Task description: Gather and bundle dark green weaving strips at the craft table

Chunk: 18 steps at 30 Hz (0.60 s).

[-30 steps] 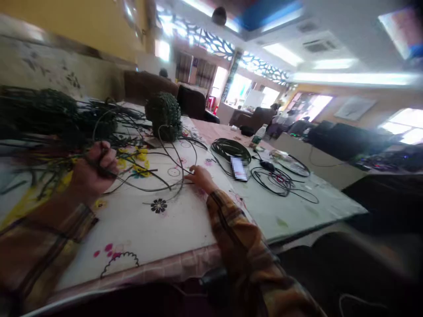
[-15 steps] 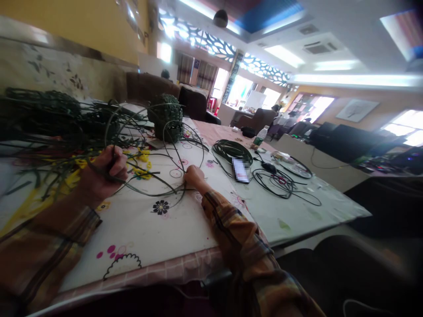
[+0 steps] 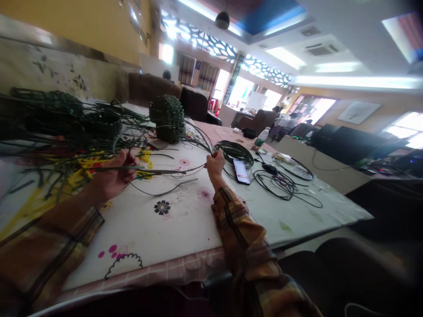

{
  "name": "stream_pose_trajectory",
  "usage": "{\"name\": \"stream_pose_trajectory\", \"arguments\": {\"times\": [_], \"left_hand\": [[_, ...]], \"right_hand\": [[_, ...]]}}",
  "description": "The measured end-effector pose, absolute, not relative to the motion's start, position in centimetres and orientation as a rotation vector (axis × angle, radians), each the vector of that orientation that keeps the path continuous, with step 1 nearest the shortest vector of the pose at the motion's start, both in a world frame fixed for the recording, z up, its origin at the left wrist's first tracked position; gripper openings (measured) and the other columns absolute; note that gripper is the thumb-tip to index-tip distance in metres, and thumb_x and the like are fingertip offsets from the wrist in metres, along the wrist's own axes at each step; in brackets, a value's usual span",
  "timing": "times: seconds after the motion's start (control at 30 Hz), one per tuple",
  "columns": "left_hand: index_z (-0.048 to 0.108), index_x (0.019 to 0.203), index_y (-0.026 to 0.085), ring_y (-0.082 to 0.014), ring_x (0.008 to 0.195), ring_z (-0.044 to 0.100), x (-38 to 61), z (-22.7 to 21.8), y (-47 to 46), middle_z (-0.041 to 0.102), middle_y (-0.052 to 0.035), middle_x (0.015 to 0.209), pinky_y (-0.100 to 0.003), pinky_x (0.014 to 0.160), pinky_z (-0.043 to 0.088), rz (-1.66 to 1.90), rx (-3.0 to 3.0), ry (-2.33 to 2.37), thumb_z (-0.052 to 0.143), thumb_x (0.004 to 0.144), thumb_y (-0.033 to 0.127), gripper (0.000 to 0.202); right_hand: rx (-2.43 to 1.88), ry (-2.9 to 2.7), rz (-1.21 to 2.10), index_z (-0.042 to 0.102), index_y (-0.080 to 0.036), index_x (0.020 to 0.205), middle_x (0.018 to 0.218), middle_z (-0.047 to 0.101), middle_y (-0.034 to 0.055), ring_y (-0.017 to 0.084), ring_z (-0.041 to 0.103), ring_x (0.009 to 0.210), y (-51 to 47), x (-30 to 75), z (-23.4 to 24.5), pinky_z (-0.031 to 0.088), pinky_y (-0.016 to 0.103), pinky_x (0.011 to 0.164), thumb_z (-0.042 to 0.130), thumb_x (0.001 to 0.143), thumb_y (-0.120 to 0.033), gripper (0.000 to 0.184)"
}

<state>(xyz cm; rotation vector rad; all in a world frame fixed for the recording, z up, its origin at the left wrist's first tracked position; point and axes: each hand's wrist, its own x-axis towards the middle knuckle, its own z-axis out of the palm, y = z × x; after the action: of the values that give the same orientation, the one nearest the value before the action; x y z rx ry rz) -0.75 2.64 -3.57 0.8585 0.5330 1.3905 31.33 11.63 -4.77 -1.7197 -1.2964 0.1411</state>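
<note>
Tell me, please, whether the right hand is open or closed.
Closed: the right hand has its fingers curled inward, pinching thin green strips.

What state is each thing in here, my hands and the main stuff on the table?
Left hand: fingers curled on green strips
Right hand: fingers pinched on green strips
Green strips: spanning both hands
Green woven piece: rounded, resting on the table
Large green coil: wound, lying flat
Phone: face up, screen blurred out
Bottle: standing upright
Yellow strips: scattered loosely
</note>
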Motion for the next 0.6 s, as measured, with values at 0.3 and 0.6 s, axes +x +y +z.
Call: {"name": "stream_pose_trajectory", "arguments": {"times": [0.3, 0.6], "left_hand": [[0.059, 0.082, 0.01, -0.0015, 0.04, 0.029, -1.0, -4.9, 3.2, 0.049, 0.003, 0.068, -0.01, 0.032, 0.02, 1.296, 0.845, 0.937, 0.054, 0.092, 0.011, 0.011], [0.058, 0.083, 0.011, -0.0013, 0.04, 0.028, -0.7, -5.9, 3.1, 0.05, 0.0036, 0.068, -0.011, 0.033, 0.019, 1.282, 0.747, 1.059, 0.054, 0.091, 0.008, 0.009]], "right_hand": [[-1.422, -0.931, -0.049, 0.055, -0.011, 0.118, 0.083, 0.058, 0.0049, 0.02, 0.06, 0.08, 13.0, 36.6, -0.5, 0.05, 0.036, 0.085, 0.04, 0.083, -0.014, 0.038], [-1.505, -0.961, -0.328, 0.061, -0.013, 0.109, 0.1, 0.061, 0.0111, 0.02, 0.062, 0.091, 13.3, 43.5, 2.3, 0.054, 0.036, 0.084, 0.028, 0.084, -0.011, 0.041]]}}
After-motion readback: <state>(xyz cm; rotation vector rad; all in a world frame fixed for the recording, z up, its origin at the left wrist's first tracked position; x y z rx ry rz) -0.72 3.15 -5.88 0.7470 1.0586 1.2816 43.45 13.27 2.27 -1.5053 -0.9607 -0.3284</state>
